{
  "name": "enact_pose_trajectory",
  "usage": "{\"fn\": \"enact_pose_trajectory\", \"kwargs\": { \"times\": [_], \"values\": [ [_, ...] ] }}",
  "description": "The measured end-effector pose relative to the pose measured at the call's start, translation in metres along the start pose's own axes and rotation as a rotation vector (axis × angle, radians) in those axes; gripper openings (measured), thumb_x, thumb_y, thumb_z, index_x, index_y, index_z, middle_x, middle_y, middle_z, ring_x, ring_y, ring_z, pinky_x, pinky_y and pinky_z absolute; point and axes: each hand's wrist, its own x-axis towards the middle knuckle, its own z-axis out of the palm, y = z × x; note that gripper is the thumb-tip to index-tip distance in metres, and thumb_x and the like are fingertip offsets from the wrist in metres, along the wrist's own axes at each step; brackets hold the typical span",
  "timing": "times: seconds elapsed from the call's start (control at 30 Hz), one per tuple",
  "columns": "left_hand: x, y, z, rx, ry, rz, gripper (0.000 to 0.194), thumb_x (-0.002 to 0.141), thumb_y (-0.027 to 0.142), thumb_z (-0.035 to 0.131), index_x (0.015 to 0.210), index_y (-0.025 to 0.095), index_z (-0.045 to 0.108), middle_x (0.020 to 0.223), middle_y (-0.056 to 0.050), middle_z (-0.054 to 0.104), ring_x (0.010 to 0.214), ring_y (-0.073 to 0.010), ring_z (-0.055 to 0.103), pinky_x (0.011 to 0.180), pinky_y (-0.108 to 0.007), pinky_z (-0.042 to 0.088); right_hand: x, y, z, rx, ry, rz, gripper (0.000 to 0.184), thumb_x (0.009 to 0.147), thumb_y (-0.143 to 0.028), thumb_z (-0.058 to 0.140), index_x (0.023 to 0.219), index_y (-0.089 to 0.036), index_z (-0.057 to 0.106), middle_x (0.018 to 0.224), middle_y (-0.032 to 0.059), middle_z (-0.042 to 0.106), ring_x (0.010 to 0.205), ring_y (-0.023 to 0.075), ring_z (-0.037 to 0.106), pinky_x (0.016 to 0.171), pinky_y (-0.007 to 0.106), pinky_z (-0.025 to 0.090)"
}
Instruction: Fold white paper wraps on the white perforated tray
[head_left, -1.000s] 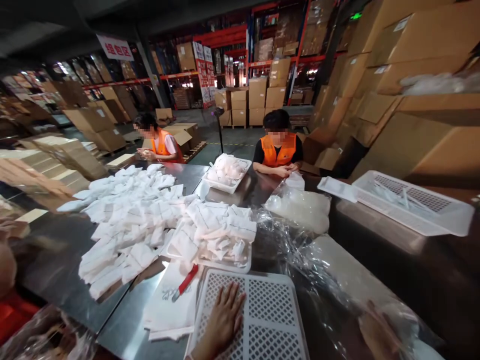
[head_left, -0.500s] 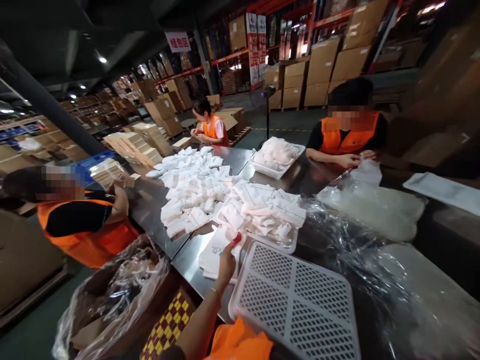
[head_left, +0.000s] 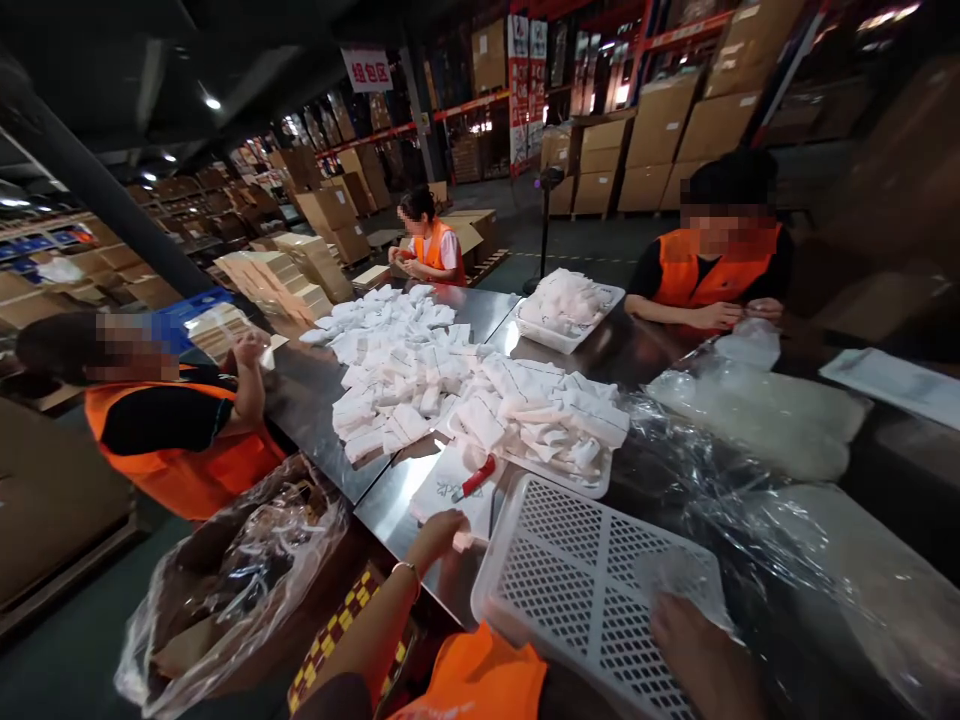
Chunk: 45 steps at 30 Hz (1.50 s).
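Observation:
My left hand (head_left: 439,530) rests at the near edge of a stack of white printed bags (head_left: 450,485) on the steel table, its fingers curled on the stack's corner. A red-handled tool (head_left: 478,478) lies on that stack, just beyond the hand. My right hand (head_left: 697,650) is over the near right corner of an upturned white perforated tray (head_left: 570,580) and grips a blurred translucent plastic bag (head_left: 679,580). Behind this tray, a second white tray (head_left: 592,488) is heaped with folded white packets (head_left: 540,420).
A long pile of white packets (head_left: 390,365) covers the table's middle. Loose clear plastic film (head_left: 757,480) spreads to the right. Three people in orange vests sit at the left (head_left: 172,440), far end (head_left: 435,250) and right (head_left: 712,270). A plastic-lined carton (head_left: 225,580) stands at my left.
My left hand has drawn back from the red-handled tool to the near edge of the white stack. My right hand has come into view over the perforated tray, holding a plastic bag.

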Motion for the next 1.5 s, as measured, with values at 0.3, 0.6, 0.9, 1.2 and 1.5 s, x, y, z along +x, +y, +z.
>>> {"fn": "enact_pose_trajectory", "kwargs": {
  "times": [0.3, 0.6, 0.9, 1.2, 1.5],
  "values": [
    [0.011, -0.012, -0.027, 0.061, -0.015, -0.050, 0.020, 0.084, 0.012, 0.051, 0.093, 0.017, 0.069, 0.092, -0.008, 0.070, 0.092, -0.0218, 0.065, 0.083, -0.031, 0.047, -0.019, -0.006, 0.011, -0.125, 0.048, -0.143, 0.070, 0.070, -0.015, 0.045, 0.140, -0.014, 0.044, 0.120, 0.0120, 0.066, 0.105, 0.0267, 0.064, 0.076, 0.037, 0.055],
    [0.003, -0.005, -0.066, 0.031, 0.077, -0.117, 0.023, 0.085, 0.010, 0.048, 0.085, 0.016, 0.070, 0.087, -0.010, 0.070, 0.088, -0.0219, 0.065, 0.075, -0.028, 0.043, 0.000, -0.008, -0.023, -0.197, 0.231, -0.179, 0.031, 0.093, -0.022, 0.043, 0.114, -0.015, 0.064, 0.095, 0.0103, 0.072, 0.082, 0.0212, 0.067, 0.072, 0.035, 0.050],
    [-0.005, 0.042, -0.079, -0.039, 0.330, -0.164, 0.031, 0.095, 0.016, 0.034, 0.097, 0.016, 0.065, 0.097, -0.011, 0.066, 0.090, -0.0205, 0.061, 0.074, -0.029, 0.042, 0.013, -0.027, 0.014, -0.435, 0.268, -0.146, 0.033, 0.091, -0.015, 0.039, 0.104, -0.009, 0.069, 0.109, 0.0176, 0.069, 0.092, 0.0273, 0.065, 0.069, 0.039, 0.049],
    [-0.024, 0.172, -0.001, -0.019, 0.305, 0.608, 0.016, 0.095, 0.029, 0.049, 0.100, 0.019, 0.061, 0.085, -0.006, 0.066, 0.082, -0.0193, 0.060, 0.074, -0.030, 0.043, 0.035, -0.017, -0.008, -0.333, 0.050, -0.106, 0.026, 0.088, -0.012, 0.045, 0.098, -0.016, 0.069, 0.093, 0.0114, 0.071, 0.082, 0.0247, 0.064, 0.071, 0.038, 0.047],
    [-0.040, 0.170, 0.013, -0.022, 0.302, 0.324, 0.040, 0.087, 0.032, 0.056, 0.122, 0.013, 0.054, 0.133, -0.016, 0.054, 0.124, -0.0345, 0.047, 0.104, -0.052, 0.038, 0.023, -0.018, -0.015, -0.289, 0.000, -0.001, 0.032, 0.086, -0.010, 0.042, 0.109, -0.011, 0.065, 0.097, 0.0133, 0.069, 0.090, 0.0279, 0.064, 0.074, 0.039, 0.049]
  ]
}}
